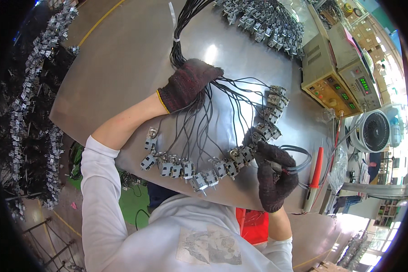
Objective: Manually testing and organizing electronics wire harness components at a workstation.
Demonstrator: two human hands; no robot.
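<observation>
My left hand [192,81], in a dark knitted glove, is closed around a bundle of black cables [180,38] tied with a white band farther up. Below the hand the cables fan out. Each visible one ends in a small silver metal box-shaped part [188,168]. These parts lie in a curved row along the table's near edge and up its right side. My right hand [276,177], gloved too, is at the row's right part, thumb and fingers curled together. A looped grey cable [301,156] runs into its grip; the cable's end is mostly hidden by the fingers.
A metal table [118,59] carries a heap of similar cabled parts [263,25] at the back. Electronic instruments with green displays [333,88] stand right, near a white fan [374,129]. A red-handled probe [318,167] stands at the right edge. More cabled parts [29,90] hang left.
</observation>
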